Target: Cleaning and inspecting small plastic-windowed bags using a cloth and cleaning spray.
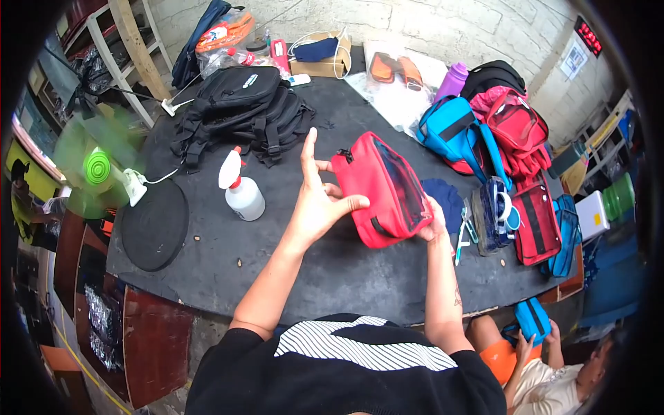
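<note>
A red zippered pouch [368, 200] with a dark mesh window is held up over the black table [304, 270]. My right hand [436, 220] grips its lower right end, the fingers partly hidden under it. On its left side my left hand [317, 204] is open, fingers spread and index finger stretched up. The left thumb lies against the pouch's front, near its edge. A black zipper pull [344, 155] hangs at the upper left corner. Left of my left hand stands a white spray bottle [243, 196] with a red collar.
A black backpack [242, 111] lies at the back left, near a spinning green fan [97, 166]. Blue and red bags [449, 131] crowd the right side, with small scissors [469, 225] nearer. At the lower right, another person holds a blue pouch [531, 318].
</note>
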Tool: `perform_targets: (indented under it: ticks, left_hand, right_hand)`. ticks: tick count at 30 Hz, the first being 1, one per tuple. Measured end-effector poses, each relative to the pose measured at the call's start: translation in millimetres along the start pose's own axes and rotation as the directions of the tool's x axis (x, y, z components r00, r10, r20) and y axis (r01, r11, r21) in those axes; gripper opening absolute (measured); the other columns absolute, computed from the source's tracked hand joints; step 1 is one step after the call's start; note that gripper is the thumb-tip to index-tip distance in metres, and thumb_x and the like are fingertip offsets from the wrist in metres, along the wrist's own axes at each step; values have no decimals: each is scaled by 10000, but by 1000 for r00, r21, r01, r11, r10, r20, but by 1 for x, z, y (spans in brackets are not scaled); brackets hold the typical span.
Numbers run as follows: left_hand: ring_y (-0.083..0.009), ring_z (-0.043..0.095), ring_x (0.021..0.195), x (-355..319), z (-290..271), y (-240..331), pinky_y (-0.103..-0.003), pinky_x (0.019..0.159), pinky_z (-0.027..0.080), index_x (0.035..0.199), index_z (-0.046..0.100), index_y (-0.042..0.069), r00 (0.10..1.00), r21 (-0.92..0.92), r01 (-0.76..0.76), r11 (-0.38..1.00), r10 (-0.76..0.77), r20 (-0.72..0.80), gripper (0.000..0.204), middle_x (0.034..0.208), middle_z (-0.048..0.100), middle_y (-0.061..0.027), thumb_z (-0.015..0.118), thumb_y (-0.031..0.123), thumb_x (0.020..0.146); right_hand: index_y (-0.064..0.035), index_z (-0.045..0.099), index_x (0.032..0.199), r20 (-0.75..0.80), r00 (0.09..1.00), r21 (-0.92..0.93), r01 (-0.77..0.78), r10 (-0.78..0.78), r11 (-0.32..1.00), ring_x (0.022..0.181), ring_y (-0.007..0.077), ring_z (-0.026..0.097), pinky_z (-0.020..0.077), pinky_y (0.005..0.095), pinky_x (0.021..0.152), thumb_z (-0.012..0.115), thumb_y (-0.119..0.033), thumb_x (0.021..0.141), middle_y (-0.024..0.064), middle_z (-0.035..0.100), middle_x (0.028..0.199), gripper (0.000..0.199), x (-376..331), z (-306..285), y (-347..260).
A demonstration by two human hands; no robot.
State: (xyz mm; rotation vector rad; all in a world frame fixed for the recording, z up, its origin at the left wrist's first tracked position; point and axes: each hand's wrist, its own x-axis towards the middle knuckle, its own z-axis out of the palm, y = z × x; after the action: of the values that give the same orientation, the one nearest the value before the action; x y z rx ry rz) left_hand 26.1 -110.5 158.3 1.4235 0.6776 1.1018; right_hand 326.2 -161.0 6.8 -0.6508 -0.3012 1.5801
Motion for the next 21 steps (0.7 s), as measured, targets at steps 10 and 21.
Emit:
perform_targets:
  ticks: [10, 21]
  left_hand:
    - [-136, 581, 909, -17, -7, 11, -270, 751, 530, 1515, 110, 222, 992, 93, -54, 994, 43, 117, 1227, 1278, 396, -124, 900, 122, 582]
    - [-255, 507, 1181, -131, -137, 2, -387, 1050, 363, 1374, 388, -4, 947, 44, -101, 994, 109, -302, 929, 1282, 495, -130, 731, 233, 544]
  right_hand:
    - [16, 553, 1230, 207, 978, 68, 23, -37, 997, 1059, 296, 625, 488, 437, 953, 394, -289, 965, 160, 637, 1176, 435, 7, -5, 2]
    - [-53, 460, 1392, 359, 909, -613, 58, 212, 788, 1106, 169, 566, 465, 306, 908, 641, -195, 879, 96, 547, 1311, 563, -7, 86, 21]
